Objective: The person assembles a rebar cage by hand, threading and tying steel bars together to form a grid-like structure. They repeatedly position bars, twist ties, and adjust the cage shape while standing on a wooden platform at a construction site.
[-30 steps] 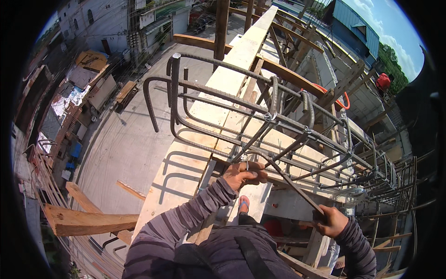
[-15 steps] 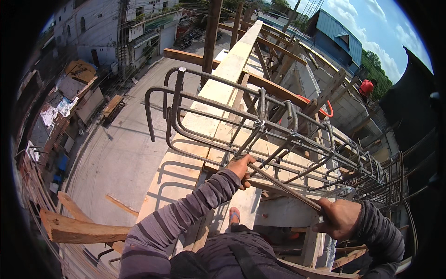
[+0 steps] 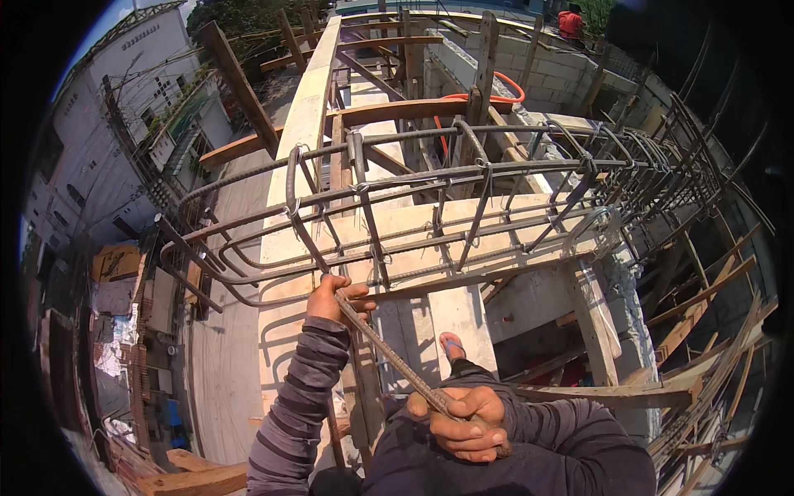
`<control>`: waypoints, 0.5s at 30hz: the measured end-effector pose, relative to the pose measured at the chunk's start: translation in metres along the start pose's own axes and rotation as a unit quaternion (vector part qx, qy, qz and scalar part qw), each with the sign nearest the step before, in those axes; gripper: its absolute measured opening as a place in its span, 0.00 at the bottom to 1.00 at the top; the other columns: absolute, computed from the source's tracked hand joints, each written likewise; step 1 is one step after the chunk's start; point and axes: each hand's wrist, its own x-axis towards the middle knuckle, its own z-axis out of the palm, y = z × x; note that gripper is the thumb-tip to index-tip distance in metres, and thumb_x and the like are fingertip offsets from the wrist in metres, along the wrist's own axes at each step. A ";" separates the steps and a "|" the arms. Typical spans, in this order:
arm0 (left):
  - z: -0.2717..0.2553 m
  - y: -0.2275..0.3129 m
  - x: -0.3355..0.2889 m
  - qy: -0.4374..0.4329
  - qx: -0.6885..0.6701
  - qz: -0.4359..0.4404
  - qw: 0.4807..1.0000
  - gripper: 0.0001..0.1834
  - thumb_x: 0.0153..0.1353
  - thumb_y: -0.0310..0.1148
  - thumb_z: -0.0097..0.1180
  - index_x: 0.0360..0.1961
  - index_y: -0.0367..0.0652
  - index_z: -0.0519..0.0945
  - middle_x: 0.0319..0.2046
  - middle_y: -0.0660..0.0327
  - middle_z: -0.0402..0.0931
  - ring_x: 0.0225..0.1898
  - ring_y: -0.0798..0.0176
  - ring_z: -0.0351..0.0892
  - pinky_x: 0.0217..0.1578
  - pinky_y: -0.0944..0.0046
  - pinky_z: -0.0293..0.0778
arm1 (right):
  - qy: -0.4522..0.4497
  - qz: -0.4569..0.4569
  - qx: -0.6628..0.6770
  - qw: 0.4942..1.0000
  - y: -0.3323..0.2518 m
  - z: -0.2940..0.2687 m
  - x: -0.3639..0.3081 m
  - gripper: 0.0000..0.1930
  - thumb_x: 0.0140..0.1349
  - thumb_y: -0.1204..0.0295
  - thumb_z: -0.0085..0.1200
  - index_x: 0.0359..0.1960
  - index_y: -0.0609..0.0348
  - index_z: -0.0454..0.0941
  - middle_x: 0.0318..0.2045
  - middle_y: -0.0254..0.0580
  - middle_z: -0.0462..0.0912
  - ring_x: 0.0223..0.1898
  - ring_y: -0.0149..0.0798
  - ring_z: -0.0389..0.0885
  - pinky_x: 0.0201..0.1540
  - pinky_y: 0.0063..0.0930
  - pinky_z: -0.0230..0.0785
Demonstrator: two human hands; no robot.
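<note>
My left hand [image 3: 334,299] grips the far end of a loose ribbed steel rebar [image 3: 389,354], right beside the lower bars of a rebar cage [image 3: 447,178]. Low in the middle, close to my lap, my right hand [image 3: 460,420] is wrapped around the near end of that rebar. The bar slants from upper left down to lower right. Lengthwise bars and crosswise stirrups make up the cage, tied with thin wire; hooked bar ends curve at its left. Whether the far tip touches the cage is hidden by my left fingers.
Under the cage runs wooden formwork [image 3: 389,223]; a long plank [image 3: 310,116] leads away. My sandalled foot [image 3: 452,345] stands on a board. The street [image 3: 219,364] lies far below at left. An orange hose [image 3: 513,87], a block wall [image 3: 529,66] and a person in red [image 3: 571,23] are beyond.
The view has turned, so the cage lies more level across it. My right hand has come from the right to near my lap, swinging the rebar's near end toward me. Both hands keep hold.
</note>
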 end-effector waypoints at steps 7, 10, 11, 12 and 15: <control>0.001 -0.009 0.015 0.113 0.111 0.074 0.985 0.22 0.62 0.40 0.41 0.52 0.39 0.72 0.36 0.57 0.82 0.25 0.56 0.82 0.18 0.62 0.71 | 0.251 0.034 -0.167 0.953 -0.026 0.019 -0.042 0.11 0.71 0.68 0.43 0.48 0.60 0.61 0.29 0.41 0.71 0.19 0.33 0.75 0.21 0.36 0.79; -0.007 -0.024 0.009 0.054 0.087 0.147 0.984 0.26 0.63 0.36 0.37 0.57 0.28 0.67 0.43 0.47 0.79 0.35 0.52 0.84 0.25 0.62 0.80 | 0.289 0.098 -0.279 0.911 -0.043 0.007 -0.054 0.12 0.68 0.65 0.50 0.43 0.58 0.63 0.28 0.40 0.71 0.19 0.32 0.75 0.20 0.33 0.78; -0.009 -0.032 0.006 0.013 0.060 0.189 0.980 0.25 0.62 0.31 0.34 0.58 0.29 0.66 0.44 0.46 0.78 0.40 0.51 0.83 0.27 0.63 0.80 | 0.303 0.115 -0.321 0.890 -0.047 0.002 -0.056 0.11 0.68 0.67 0.51 0.42 0.59 0.64 0.27 0.40 0.71 0.19 0.33 0.75 0.20 0.31 0.76; -0.012 -0.039 0.005 -0.055 0.035 0.235 0.970 0.26 0.61 0.29 0.33 0.60 0.29 0.64 0.46 0.46 0.77 0.44 0.50 0.82 0.30 0.62 0.81 | 0.322 0.132 -0.384 0.855 -0.054 0.000 -0.059 0.08 0.67 0.70 0.51 0.41 0.59 0.66 0.26 0.40 0.72 0.20 0.34 0.76 0.20 0.30 0.75; -0.008 -0.063 0.012 -0.067 0.021 0.289 0.955 0.26 0.62 0.29 0.29 0.60 0.32 0.63 0.50 0.45 0.75 0.49 0.47 0.79 0.38 0.59 0.83 | 0.446 0.193 -0.574 0.659 -0.083 -0.007 -0.060 0.06 0.66 0.75 0.52 0.39 0.62 0.68 0.24 0.41 0.76 0.19 0.33 0.77 0.21 0.29 0.73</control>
